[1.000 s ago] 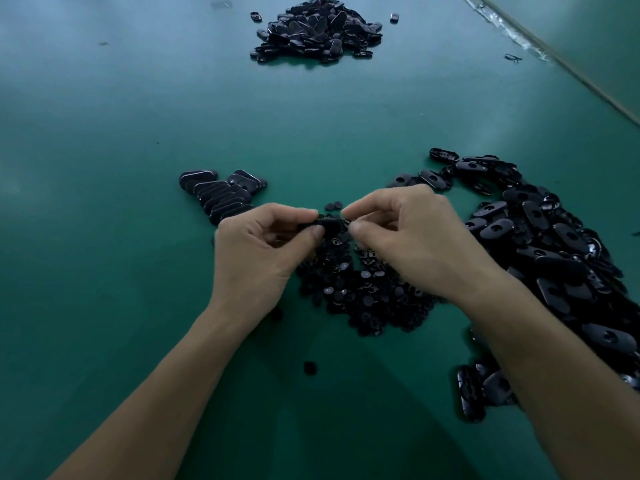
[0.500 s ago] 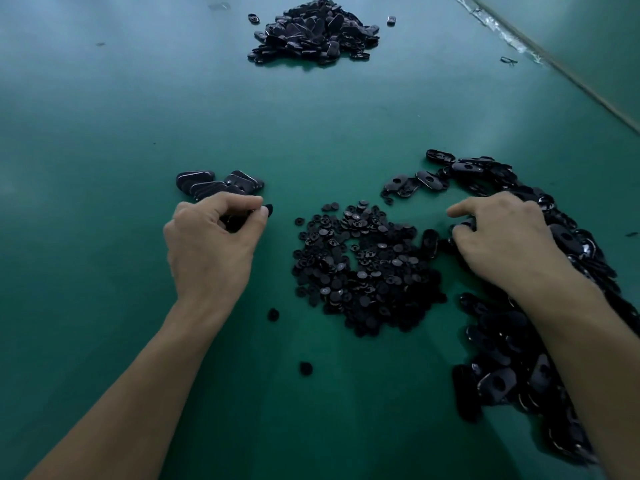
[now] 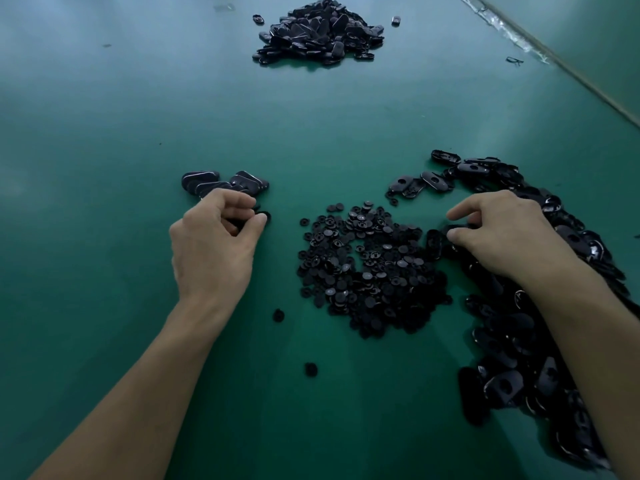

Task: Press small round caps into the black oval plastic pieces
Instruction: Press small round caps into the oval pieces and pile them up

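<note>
A heap of small round caps (image 3: pixel 367 268) lies at the centre of the green table. Black oval pieces (image 3: pixel 512 344) are piled along the right. A short row of oval pieces (image 3: pixel 221 181) stands at the left. My left hand (image 3: pixel 214 247) is at the near end of that row, its curled fingers and thumb pinching an oval piece (image 3: pixel 265 216) low over the table. My right hand (image 3: pixel 502 233) rests on the inner edge of the right pile, with thumb and forefinger closed around another oval piece (image 3: pixel 459 226).
A second large heap of black oval pieces (image 3: pixel 318 32) sits far back at the centre. Two loose caps (image 3: pixel 278 315) (image 3: pixel 311 369) lie on the mat between my forearms. The table's edge (image 3: pixel 568 67) runs diagonally at the top right.
A second ago both hands met over the cap heap on one piece. The left hand then carried it left to the row, and the right hand went to the right pile.
</note>
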Motion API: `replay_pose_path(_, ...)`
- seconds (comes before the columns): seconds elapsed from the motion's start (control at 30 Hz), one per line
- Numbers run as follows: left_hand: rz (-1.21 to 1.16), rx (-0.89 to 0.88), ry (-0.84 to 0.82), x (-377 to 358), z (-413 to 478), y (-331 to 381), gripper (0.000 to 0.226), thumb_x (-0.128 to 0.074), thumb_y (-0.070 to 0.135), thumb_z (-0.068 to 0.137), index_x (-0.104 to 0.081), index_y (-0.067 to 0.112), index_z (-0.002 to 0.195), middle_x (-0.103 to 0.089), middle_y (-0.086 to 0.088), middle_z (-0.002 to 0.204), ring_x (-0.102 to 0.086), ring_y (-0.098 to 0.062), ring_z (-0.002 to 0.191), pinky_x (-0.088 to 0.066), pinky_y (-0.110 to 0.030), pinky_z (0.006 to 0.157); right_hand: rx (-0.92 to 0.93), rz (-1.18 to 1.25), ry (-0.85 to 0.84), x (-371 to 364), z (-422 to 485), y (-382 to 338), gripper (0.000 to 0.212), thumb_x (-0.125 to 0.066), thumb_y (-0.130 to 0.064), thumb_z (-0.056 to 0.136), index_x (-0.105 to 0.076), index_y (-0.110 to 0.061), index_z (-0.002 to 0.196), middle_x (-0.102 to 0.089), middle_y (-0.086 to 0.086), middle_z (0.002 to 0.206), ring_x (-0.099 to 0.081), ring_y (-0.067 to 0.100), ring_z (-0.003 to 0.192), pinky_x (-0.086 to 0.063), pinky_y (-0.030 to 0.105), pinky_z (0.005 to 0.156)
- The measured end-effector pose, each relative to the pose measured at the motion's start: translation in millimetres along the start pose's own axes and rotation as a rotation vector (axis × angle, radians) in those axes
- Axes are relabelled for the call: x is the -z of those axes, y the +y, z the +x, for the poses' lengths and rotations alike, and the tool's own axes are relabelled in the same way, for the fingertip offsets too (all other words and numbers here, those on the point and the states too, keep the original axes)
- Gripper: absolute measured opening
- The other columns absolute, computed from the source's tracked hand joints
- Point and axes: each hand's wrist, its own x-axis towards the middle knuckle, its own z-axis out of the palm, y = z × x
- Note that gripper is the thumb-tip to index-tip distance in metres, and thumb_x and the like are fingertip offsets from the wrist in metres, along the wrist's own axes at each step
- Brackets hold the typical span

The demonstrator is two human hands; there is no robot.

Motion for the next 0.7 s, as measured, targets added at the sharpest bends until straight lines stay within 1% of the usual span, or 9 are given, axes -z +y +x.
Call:
replay_pose_path(0.13,0.033,-0.03,0.035,-0.6,1.4,-5.4,0.019,-0.078,0.022,0.082,-0.068,0.033,0.093,-0.067,0.013,0.085,-0.052,-0.005,0.066,-0.05,-0.03,0.067,-0.003,0.03,0.012,-0.3,3.2,2.2,0.027,-0.075,-0.021,0.09,-0.071,-0.015,0.116,-0.066,0.013,0.121,-0.06,0.028,0.114,-0.045,0.033,0.098)
replay_pose_path(0.23,0.003,-0.044,0.088,-0.7,2.7,-6.2,0.019,-0.072,0.016,0.084,-0.067,0.032,0.092,-0.064,0.007,0.084,-0.048,-0.007,0.062,-0.043,-0.026,0.063,0.02,0.083,0.057,1.1,3.3,6.4,0.015,-0.074,-0.017,0.09,-0.075,-0.016,0.104,-0.072,0.007,0.1,-0.062,0.021,0.093,-0.044,0.025,0.082)
replay_pose_path(0.3,-0.057,-0.107,0.11,-1.7,-0.8,-0.7,0.02,-0.069,0.011,0.085,-0.065,0.03,0.09,-0.063,0.003,0.08,-0.047,-0.008,0.058,-0.042,-0.024,0.062,0.083,0.143,0.113,1.8,0.8,6.8,0.007,-0.074,-0.016,0.09,-0.074,-0.02,0.095,-0.068,-0.001,0.085,-0.06,0.012,0.077,-0.041,0.018,0.072)
replay_pose_path(0.37,-0.133,-0.196,0.072,-5.2,-9.6,10.1,0.02,-0.07,0.011,0.085,-0.064,0.029,0.089,-0.062,0.002,0.077,-0.05,-0.009,0.056,-0.044,-0.021,0.06,0.183,0.213,0.151,3.0,-4.3,0.7,0.01,-0.074,-0.018,0.09,-0.069,-0.027,0.088,-0.065,-0.011,0.081,-0.059,0.001,0.074,-0.039,0.012,0.065)
replay_pose_path(0.4,-0.183,-0.235,0.015,-7.3,-15.6,15.7,0.018,-0.071,0.012,0.086,-0.065,0.028,0.089,-0.063,0.003,0.075,-0.053,-0.009,0.056,-0.045,-0.019,0.058,0.233,0.266,0.132,3.9,-7.1,-4.2,0.011,-0.074,-0.02,0.09,-0.069,-0.029,0.088,-0.066,-0.014,0.084,-0.061,-0.001,0.076,-0.041,0.013,0.065)
replay_pose_path(0.47,-0.308,-0.255,-0.163,-11.5,-27.2,24.1,0.012,-0.073,0.017,0.087,-0.066,0.027,0.091,-0.064,0.007,0.072,-0.059,-0.007,0.053,-0.046,-0.016,0.051,0.324,0.385,0.017,4.6,-12.5,-17.0,0.013,-0.073,-0.021,0.09,-0.07,-0.034,0.089,-0.069,-0.016,0.088,-0.066,0.0,0.081,-0.047,0.017,0.071)
replay_pose_path(0.57,-0.461,-0.14,-0.425,-14.7,-37.9,29.7,0.015,-0.075,0.026,0.086,-0.068,0.03,0.098,-0.068,0.004,0.077,-0.067,-0.017,0.053,-0.049,-0.02,0.046,0.44,0.518,-0.167,-3.3,-21.4,-36.9,0.02,-0.071,-0.012,0.091,-0.077,-0.03,0.097,-0.076,-0.009,0.089,-0.071,0.009,0.084,-0.057,0.031,0.084)
replay_pose_path(0.63,-0.49,-0.114,-0.466,-15.6,-38.9,30.0,0.016,-0.076,0.026,0.082,-0.067,0.03,0.095,-0.07,0.002,0.077,-0.069,-0.02,0.054,-0.051,-0.024,0.045,0.492,0.582,-0.225,-12.6,-27.7,-47.2,0.025,-0.071,-0.006,0.09,-0.077,-0.028,0.102,-0.077,-0.007,0.092,-0.073,0.011,0.089,-0.057,0.035,0.092)
replay_pose_path(0.7,-0.539,-0.083,-0.438,-15.8,-36.6,30.0,0.015,-0.076,0.021,0.081,-0.064,0.025,0.088,-0.07,0.0,0.072,-0.069,-0.019,0.054,-0.051,-0.025,0.044,0.507,0.652,-0.235,-20.8,-32.2,-52.7,0.025,-0.074,-0.006,0.088,-0.076,-0.026,0.101,-0.076,-0.005,0.088,-0.073,0.014,0.087,-0.058,0.037,0.09)
